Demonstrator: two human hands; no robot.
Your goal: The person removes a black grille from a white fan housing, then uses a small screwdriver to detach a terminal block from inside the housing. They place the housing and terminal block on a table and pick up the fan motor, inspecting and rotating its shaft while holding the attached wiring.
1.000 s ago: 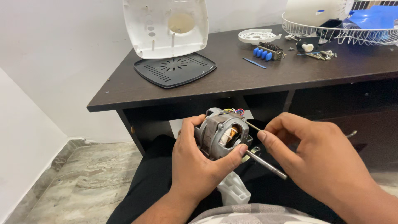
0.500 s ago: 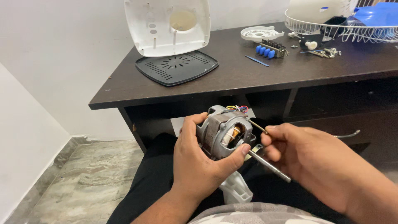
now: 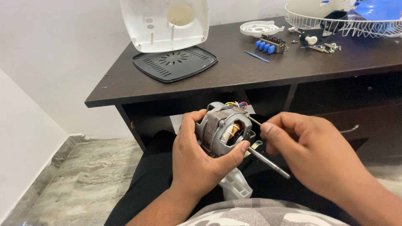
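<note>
My left hand (image 3: 197, 157) grips a grey metal fan motor (image 3: 224, 129) held over my lap, its copper windings showing and its steel shaft (image 3: 270, 163) pointing down to the right. Coloured wires (image 3: 236, 104) stick out of the motor's top. My right hand (image 3: 314, 152) pinches a thin metal rod (image 3: 254, 120) whose tip touches the motor's upper right side. A white plastic part (image 3: 235, 187) lies on my lap under the motor.
A dark wooden desk (image 3: 234, 73) stands ahead. On it rest a white fan cover (image 3: 164, 23), a black vented plate (image 3: 175, 62), a white round grille piece (image 3: 258, 28), a blue-buttoned switch block (image 3: 270, 45), loose screws (image 3: 326, 47) and a wire guard (image 3: 347, 23).
My right hand has shifted slightly along the thin rod at the motor, first dropping, then rising again. The left hand keeps the motor almost still.
</note>
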